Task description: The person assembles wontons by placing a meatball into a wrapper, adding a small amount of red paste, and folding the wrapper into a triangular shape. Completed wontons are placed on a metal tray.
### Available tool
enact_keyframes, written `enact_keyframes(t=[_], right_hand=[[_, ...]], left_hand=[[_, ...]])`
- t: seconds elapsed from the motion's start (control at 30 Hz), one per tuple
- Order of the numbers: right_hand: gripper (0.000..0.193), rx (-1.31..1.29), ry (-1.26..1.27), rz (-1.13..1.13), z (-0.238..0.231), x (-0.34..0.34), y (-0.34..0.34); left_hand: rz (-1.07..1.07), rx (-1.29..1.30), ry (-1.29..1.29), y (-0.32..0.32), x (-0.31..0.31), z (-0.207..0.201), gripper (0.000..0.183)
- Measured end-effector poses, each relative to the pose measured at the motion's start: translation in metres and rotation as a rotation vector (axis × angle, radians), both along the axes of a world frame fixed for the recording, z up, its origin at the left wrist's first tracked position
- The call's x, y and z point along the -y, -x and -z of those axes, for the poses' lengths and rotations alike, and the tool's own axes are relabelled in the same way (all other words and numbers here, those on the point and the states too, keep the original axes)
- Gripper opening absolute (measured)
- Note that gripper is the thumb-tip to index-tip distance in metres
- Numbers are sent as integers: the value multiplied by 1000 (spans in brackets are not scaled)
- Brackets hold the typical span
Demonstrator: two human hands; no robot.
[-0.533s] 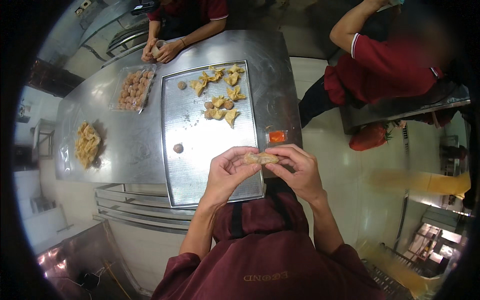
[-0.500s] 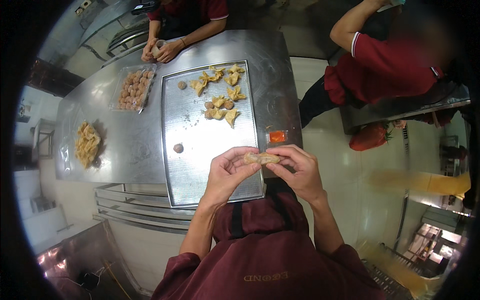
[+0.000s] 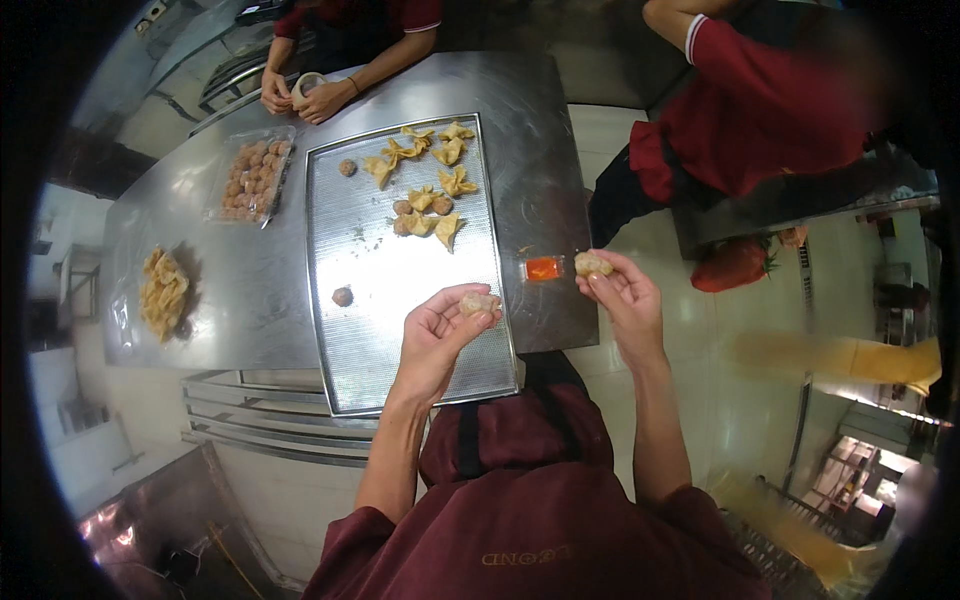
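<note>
Hands parted | left hand pinches dough piece | right hand pinches filling lump

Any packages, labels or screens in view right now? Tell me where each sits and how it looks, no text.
Clear plastic tray: far left of the steel table, rectangular, filled with brownish meatballs.
Small orange-red packet: on the table right of the metal baking tray, near the right hand, rectangular.
No screens visible.

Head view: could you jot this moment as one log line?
left hand: holds dough piece over metal tray | right hand: holds second dough piece beside small orange tub
</note>
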State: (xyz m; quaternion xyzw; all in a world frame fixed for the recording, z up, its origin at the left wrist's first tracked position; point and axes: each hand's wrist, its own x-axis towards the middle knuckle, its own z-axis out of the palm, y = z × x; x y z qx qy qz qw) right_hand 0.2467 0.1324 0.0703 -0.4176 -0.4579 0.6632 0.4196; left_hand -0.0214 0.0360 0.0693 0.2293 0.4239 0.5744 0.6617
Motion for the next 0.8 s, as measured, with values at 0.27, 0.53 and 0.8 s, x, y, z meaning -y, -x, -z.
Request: enact_keyframes(t=[0.27, 0.53, 0.8], right_hand=[[22, 925, -420, -246, 77, -50, -12], [19, 1108, -613, -275, 126, -67, 4], [18, 1135, -542, -242, 136, -63, 13]], left_hand=[[218, -328, 122, -50, -42, 96, 41], [287, -510, 120, -74, -69, 151, 42], [286, -451, 110, -79, -72, 153, 43]])
